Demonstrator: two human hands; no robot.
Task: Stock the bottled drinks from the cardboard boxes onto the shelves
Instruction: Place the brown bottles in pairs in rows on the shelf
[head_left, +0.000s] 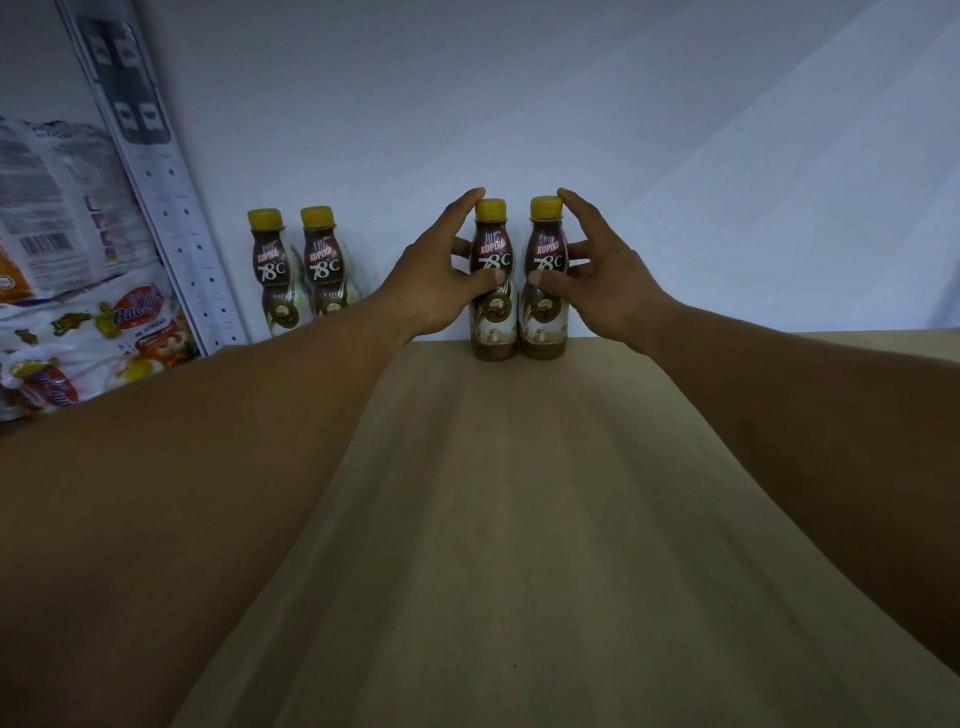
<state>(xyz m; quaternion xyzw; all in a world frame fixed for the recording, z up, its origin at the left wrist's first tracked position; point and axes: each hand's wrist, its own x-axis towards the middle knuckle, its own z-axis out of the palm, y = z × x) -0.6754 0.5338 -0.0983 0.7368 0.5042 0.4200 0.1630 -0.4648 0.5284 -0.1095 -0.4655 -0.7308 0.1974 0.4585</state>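
Each of the four bottles carries a label reading "KOPIKO" and "78°C".

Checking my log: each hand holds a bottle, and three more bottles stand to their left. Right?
No. The head view shows two spare bottles to the left, not three. The left hand and right hand each hold one of the middle bottles.

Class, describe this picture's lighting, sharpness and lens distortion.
Head view: light is dim and bluish; the wide-angle lens stretches the shelf and forearms toward the frame edges; labels on the held bottles are readable; snack packets at left look soft.
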